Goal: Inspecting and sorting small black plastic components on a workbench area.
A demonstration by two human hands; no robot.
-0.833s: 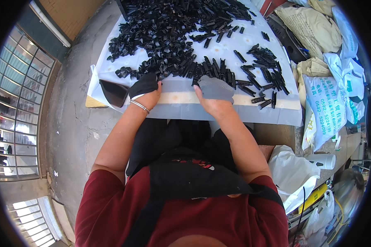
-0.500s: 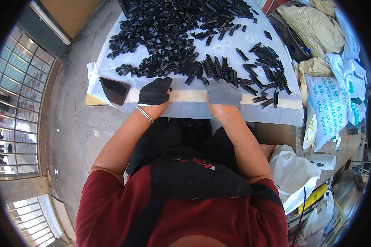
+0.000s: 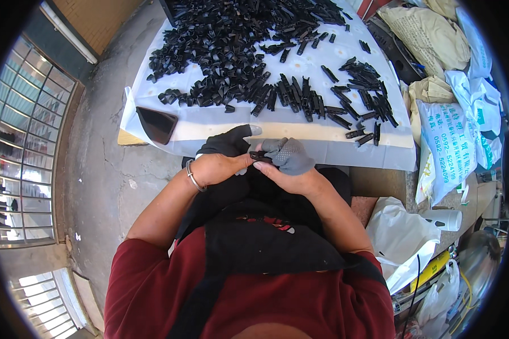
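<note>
A small black plastic part (image 3: pixel 260 157) is between my two hands, just past the near edge of the table and above my lap. My left hand (image 3: pixel 223 155), in a black glove with bare fingertips, pinches its left end. From the other side my right hand (image 3: pixel 288 161), in a grey dotted glove, grips it with thumb and fingers. Gloves and fingers hide much of the part. On the table lies a big heap of short, curved black pieces (image 3: pixel 209 62). Long, narrow black pieces (image 3: pixel 302 99) lie in a row nearer to me.
White sheeting (image 3: pixel 350 155) covers the table and hangs over its near edge. A dark phone (image 3: pixel 157 125) lies at the left corner. More long black pieces (image 3: pixel 373 96) are grouped at the right. Filled sacks (image 3: pixel 444 141) and a white plastic bag (image 3: pixel 401 226) stand along the right side.
Both hands have drawn back from the table edge toward me and come together, now with a black part held between them. One short black piece now shows near where my left hand was.
</note>
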